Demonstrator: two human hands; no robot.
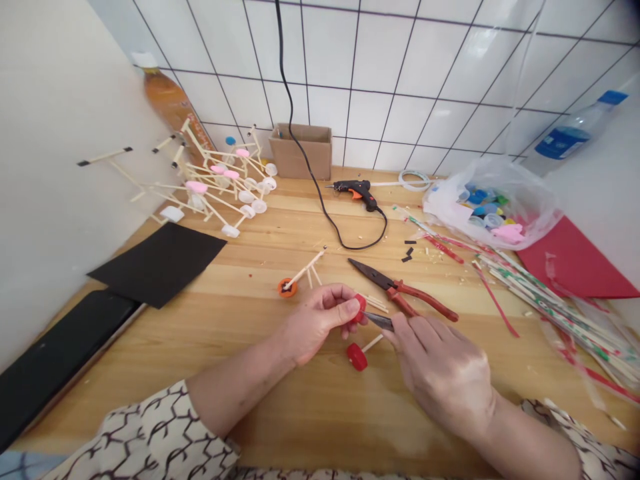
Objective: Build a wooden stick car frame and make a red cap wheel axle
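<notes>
My left hand pinches a red bottle cap between thumb and fingers. Closed around a tool with a pointed metal blade is my right hand; its grip hides the handle. The blade's tip meets the cap, but I cannot tell how deep it goes. Just below lies another red cap with a thin wooden stick beside it. An orange cap with a small stick frame rests beyond my left hand. Needle-nose pliers with red handles lie beyond my right hand.
Several stick models with white wheels stand at back left, near a tea bottle. A glue gun trails its black cord. Wrapped sticks and a bag of caps lie right. Black paper lies left.
</notes>
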